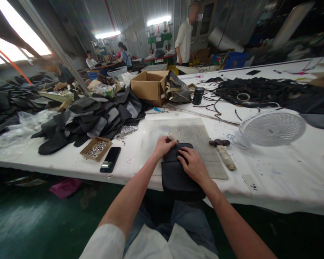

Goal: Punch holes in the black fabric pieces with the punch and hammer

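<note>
A black case (179, 178) lies at the table's front edge, its far part resting on a grey board (213, 158). At the case's upper left corner is my left hand (164, 145), fingers pinched together; what they hold is too small to make out. My right hand (193, 163) lies over the case's right side, fingers spread on its top. A hammer with a wrapped handle (226, 157) rests on the board's right edge. Left of the board are a phone (110, 159) and a small cardboard box of metal pieces (96, 149).
Dark fabric pieces (83, 117) are piled at the left. Behind the board stand a cardboard box (148, 86) and a black jar (198, 96). A white fan (272, 128) and black straps (248, 90) are at the right. Several people are in the background.
</note>
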Tool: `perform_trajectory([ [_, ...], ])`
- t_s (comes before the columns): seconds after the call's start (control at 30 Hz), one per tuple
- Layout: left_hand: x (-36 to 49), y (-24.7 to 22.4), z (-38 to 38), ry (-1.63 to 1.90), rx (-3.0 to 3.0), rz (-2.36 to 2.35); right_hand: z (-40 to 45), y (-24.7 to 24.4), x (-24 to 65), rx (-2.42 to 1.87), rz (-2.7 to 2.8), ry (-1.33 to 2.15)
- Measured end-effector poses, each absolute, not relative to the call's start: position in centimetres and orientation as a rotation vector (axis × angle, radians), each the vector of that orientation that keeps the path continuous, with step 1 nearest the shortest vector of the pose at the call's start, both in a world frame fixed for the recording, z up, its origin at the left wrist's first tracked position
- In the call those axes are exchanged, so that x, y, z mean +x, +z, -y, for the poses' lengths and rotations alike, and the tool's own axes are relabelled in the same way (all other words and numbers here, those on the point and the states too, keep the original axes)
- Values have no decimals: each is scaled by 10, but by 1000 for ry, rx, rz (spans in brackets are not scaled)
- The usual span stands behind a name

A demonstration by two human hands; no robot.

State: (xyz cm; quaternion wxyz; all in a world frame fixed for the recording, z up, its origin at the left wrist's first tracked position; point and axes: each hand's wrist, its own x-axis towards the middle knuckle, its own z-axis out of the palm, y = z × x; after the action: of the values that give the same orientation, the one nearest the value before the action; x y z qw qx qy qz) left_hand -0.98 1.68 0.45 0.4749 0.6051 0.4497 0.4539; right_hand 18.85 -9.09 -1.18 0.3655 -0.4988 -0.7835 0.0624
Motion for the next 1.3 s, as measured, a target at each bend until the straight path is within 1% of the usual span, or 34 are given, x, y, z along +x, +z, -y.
perform_trajectory([
  [0.43,-7,3,-24,1077,1481,-1084,91,-11,188,-1281,2013,171],
  [0.77,-3,2,-27,1075,1482,-1187,92,-9,187,-1282,2016,151],
  [0.97,-2,4,-23,1101,1579,-1229,91,-11,188,-1287,2020,148],
  [1.17,4,12,-4,1172,1815,-1271,91,-10,187,-1271,2016,151],
  [1.3,7,9,7,1212,1832,-1303,92,-11,187,-1295,1996,208],
])
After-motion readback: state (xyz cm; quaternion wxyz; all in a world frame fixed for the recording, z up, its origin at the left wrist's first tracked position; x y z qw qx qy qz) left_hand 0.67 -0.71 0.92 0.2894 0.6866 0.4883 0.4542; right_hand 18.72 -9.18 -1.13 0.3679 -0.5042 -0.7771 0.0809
